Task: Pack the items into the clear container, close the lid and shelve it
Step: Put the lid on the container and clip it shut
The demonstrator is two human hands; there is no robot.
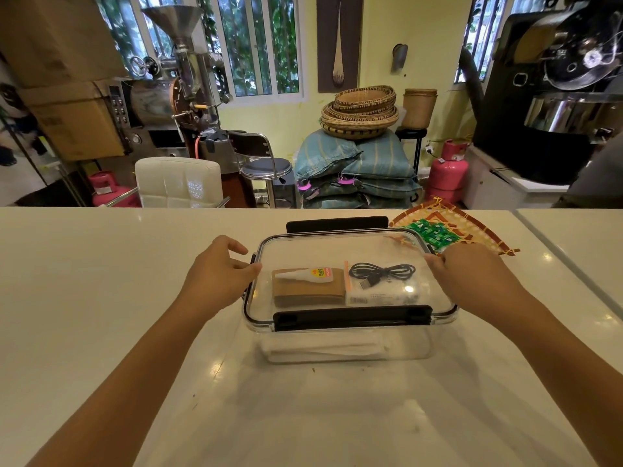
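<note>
A clear container (347, 345) stands on the white table with its clear lid (323, 251) laid on top. Through the lid I see a brown cardboard pack (306, 291), a white glue bottle (305, 274) lying on it, a coiled black cable (382, 273) and a white packet (381, 294). The near black latch (352, 317) lies along the front rim; the far latch (337, 224) stands up. My left hand (219, 267) rests on the lid's left edge, fingers curled over it. My right hand (468, 267) presses the right edge.
A woven tray (472, 227) with green packets (435, 232) lies just behind the container at the right. The table's far edge (135, 207) runs across the view. A white chair (178, 180), stool, sacks, baskets and pink gas cylinders stand beyond it.
</note>
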